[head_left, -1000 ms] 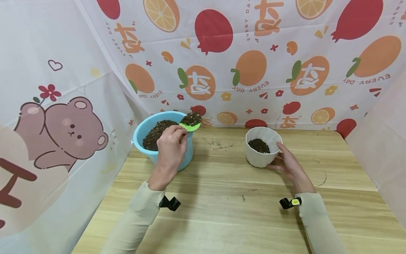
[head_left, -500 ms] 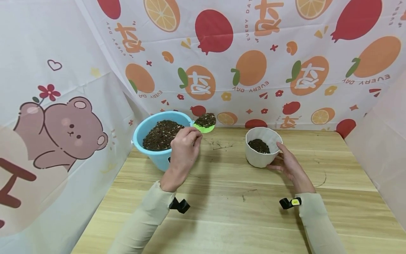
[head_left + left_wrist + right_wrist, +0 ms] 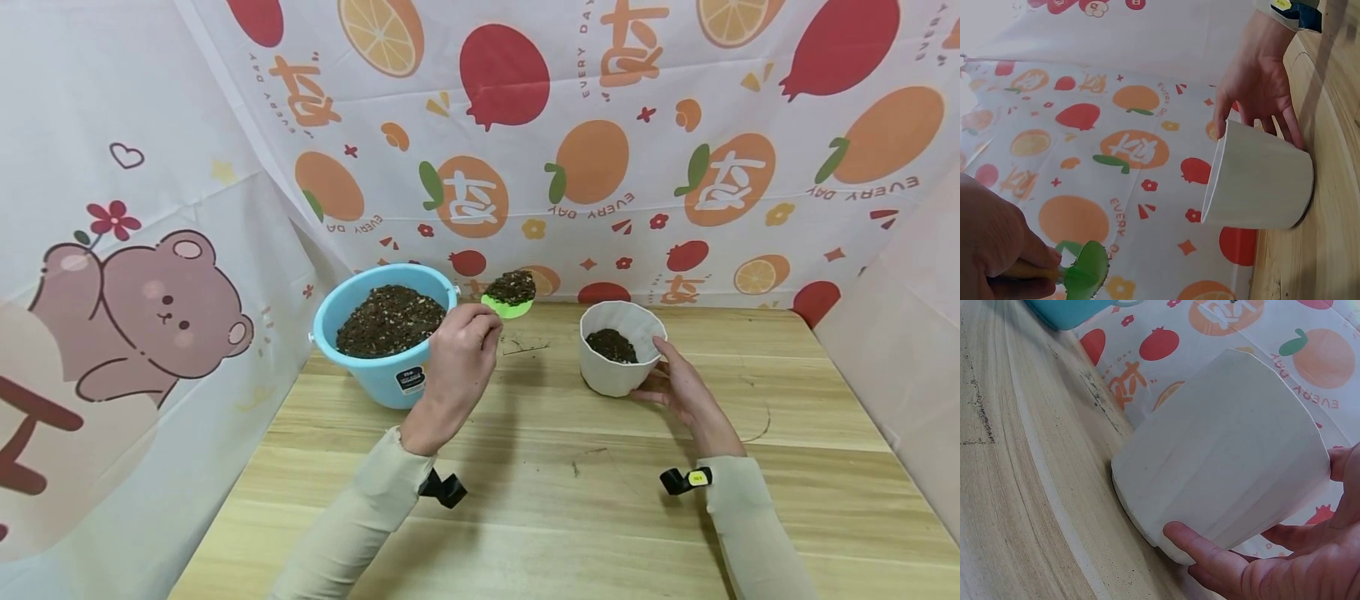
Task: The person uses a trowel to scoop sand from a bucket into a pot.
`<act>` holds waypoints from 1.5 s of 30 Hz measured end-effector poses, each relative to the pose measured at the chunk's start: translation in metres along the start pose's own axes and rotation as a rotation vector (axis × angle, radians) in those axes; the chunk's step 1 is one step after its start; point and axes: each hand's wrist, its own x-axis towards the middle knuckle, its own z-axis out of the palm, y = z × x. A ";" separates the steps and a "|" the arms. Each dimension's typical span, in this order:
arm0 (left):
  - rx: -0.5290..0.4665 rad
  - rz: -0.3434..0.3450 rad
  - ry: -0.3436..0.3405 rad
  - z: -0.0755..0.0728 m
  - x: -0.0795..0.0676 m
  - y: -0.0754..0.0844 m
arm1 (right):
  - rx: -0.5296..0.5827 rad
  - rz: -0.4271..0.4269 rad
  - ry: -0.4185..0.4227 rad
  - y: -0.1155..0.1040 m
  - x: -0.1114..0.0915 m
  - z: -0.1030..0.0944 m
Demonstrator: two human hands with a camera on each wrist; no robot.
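Head view, centre: my left hand (image 3: 461,354) grips a green scoop (image 3: 510,309) of soil (image 3: 513,286); right of it and slightly lower stands the white pot (image 3: 613,375), gripped by my nearer right hand (image 3: 688,392).

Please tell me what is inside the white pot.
The white pot holds some dark soil low inside. That soil and the pot's near wall hide its floor; anything buried cannot be seen.
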 end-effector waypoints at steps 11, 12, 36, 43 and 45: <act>-0.002 0.041 -0.001 0.010 0.002 0.012 | 0.005 -0.007 -0.002 0.001 -0.001 0.000; -0.002 0.043 -0.002 0.011 0.002 0.012 | 0.010 -0.008 -0.002 0.001 -0.001 0.000; -0.022 0.117 -0.041 0.036 0.004 0.030 | 0.048 -0.012 -0.006 0.001 0.001 0.000; -0.009 0.121 -0.054 0.046 0.001 0.036 | 0.052 -0.012 -0.009 0.001 0.000 -0.001; -0.011 0.123 -0.055 0.049 0.001 0.038 | 0.054 -0.008 -0.009 0.001 0.000 -0.001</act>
